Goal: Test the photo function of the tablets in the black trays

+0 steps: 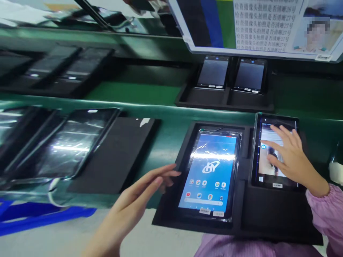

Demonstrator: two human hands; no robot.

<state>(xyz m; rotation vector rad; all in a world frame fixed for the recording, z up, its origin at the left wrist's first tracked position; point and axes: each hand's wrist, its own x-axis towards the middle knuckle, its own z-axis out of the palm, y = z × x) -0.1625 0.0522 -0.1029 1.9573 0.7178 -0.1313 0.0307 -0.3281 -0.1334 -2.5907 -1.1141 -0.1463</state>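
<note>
Both hands are held open. Fingers of the right hand (291, 157) are spread on the lit screen of the right tablet (276, 157). At its nine o'clock lies the left tablet (210, 175) in the black tray (268, 214); the left hand (139, 200) is seen at that tablet's eight o'clock, fingertips just beside the tray edge, nothing gripped.

I see a green bench (171, 123) running across my view in stepped levels, glossy and catching overhead light. On the far right hangs a white-framed board (257, 26) with printed text and colour blocks. Near left lies something blue (40, 216) on a pale surface (66, 239).
</note>
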